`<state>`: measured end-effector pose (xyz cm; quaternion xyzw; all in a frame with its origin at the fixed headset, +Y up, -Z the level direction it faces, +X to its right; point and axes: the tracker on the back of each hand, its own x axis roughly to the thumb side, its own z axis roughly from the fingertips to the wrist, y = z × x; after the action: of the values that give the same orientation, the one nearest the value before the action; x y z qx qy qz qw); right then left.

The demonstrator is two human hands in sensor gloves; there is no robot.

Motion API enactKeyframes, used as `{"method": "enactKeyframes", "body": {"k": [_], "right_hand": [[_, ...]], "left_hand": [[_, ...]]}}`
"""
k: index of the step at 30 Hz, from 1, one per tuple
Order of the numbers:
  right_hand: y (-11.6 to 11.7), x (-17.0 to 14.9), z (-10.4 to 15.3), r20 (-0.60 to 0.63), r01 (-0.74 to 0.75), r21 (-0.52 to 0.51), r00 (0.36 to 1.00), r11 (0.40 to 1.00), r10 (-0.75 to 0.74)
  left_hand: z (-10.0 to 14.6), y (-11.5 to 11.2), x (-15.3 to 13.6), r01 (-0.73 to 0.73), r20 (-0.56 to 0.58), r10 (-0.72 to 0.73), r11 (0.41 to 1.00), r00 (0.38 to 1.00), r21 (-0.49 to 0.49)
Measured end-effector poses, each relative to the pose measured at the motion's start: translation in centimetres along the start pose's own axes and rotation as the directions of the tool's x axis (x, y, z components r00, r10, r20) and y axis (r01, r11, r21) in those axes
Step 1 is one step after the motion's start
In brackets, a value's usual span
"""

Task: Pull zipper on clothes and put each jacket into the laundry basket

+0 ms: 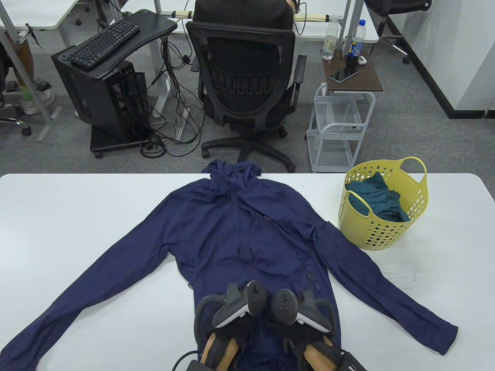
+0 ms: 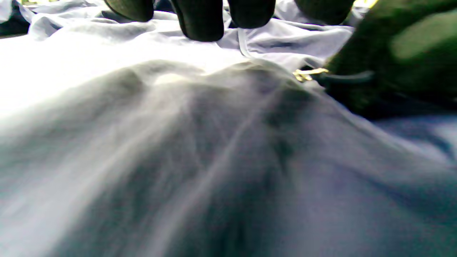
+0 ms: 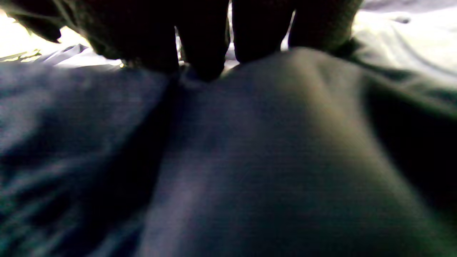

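Both hands side by side: left hand (image 1: 228, 328), right hand (image 1: 305, 328), fingertips down.

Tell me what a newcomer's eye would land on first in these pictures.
First, the navy jacket spread flat across the white table, sleeves stretched out to both sides. Next, the left hand and right hand close together at its near hem. Then the yellow laundry basket at the table's far right, holding a teal garment.
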<state>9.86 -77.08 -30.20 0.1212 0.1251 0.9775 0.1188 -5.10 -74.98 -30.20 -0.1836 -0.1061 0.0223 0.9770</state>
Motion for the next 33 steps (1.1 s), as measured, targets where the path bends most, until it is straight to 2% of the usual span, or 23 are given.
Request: {"method": "enactKeyframes", "body": {"k": [3, 5, 11, 16, 25, 33], "right_hand": [[-0.2, -1.3, -0.2, -0.028, 0.030, -0.037, 0.999, 0.999, -0.031], [-0.1, -1.5, -0.1, -0.013, 0.033, -0.039, 0.999, 0.999, -0.034], [-0.1, -0.1, 0.4, 0.034, -0.060, -0.047, 0.998, 0.997, 0.062], [-0.2, 0.9, 0.9, 0.090, -0.055, -0.046, 0.994, 0.997, 0.059], [-0.3, 3.0, 2.0, 0.194, -0.057, -0.038, 0.979, 0.998, 0.063], [-1.0, 4.8, 3.4, 0.361, 0.065, 0.051, 0.929, 0.997, -0.079]], "left_hand": [[-0.7, -1.0, 0.4, 0.017, -0.012, -0.018, 0.998, 1.000, -0.060], [-1.4, -2.0, 0.2, 0.032, -0.021, -0.035, 0.989, 0.999, -0.145], [-2.0, -2.4, -1.0, -0.050, -0.054, 0.041, 0.982, 0.998, -0.181], [-2.5, -2.6, -1.8, -0.034, -0.100, 0.016, 0.983, 0.995, -0.183], [-3.3, -2.8, -4.6, -0.119, -0.163, 0.094, 0.981, 0.982, -0.153], [-3.5, -2.8, -6.6, -0.149, -0.189, 0.120, 0.978, 0.974, -0.143]]}}
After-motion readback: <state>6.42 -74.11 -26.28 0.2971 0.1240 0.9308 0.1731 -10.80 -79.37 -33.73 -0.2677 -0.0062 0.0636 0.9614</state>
